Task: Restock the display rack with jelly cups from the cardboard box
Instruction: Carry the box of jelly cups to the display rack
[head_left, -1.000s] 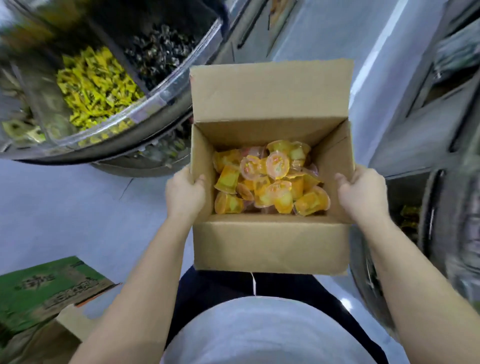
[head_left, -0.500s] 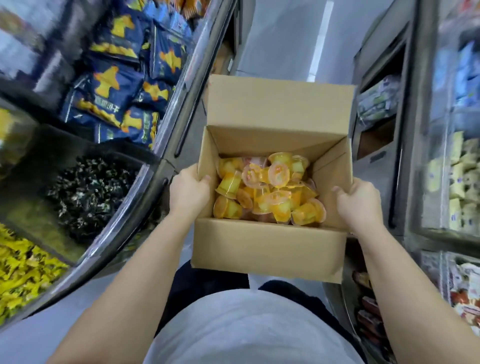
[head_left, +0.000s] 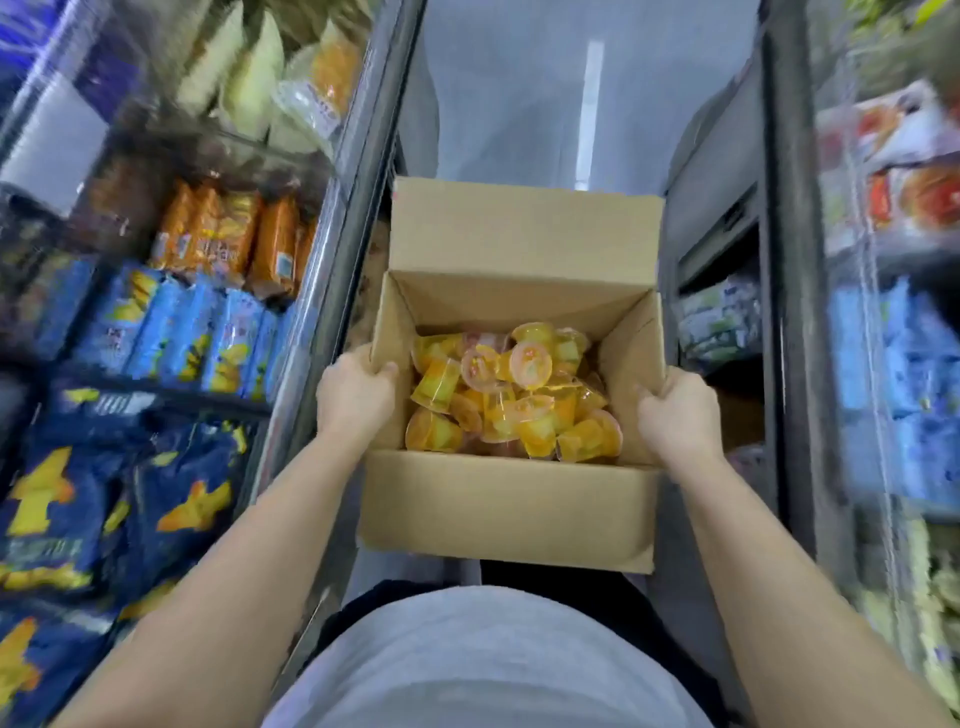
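An open brown cardboard box hangs in front of my chest, carried between both hands. Inside lies a heap of yellow and orange jelly cups with clear lids. My left hand grips the box's left wall, thumb over the rim. My right hand grips the right wall the same way. The far flap of the box stands upright. A display rack with a curved metal edge runs along my left.
The left rack holds blue snack bags, orange packets and dark blue bags. Shelves with blurred packaged goods line the right. A narrow grey floor aisle runs ahead between them.
I have carried the box forward along the aisle. The bins of yellow and dark candies have passed out of view, and shelves of bagged snacks now flank me. Both hands keep their grip.
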